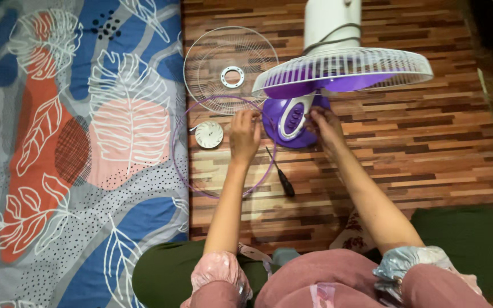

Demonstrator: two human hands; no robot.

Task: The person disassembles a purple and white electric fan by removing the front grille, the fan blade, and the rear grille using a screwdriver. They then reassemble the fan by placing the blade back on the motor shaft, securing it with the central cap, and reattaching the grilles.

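A purple and white table fan stands on the wooden floor, its rear wire grille and purple blades tilted up over a round purple base with buttons. My left hand hovers just left of the base, fingers curled near the thin purple rim ring; whether it grips the ring is unclear. On the base's right side my right hand has its fingertips pinched by the fan's neck. A black-handled screwdriver lies on the floor between my forearms.
The detached white front grille lies flat on the floor behind the ring. A small round white cap rests inside the ring. A leaf-patterned blue, grey and orange mat covers the left side.
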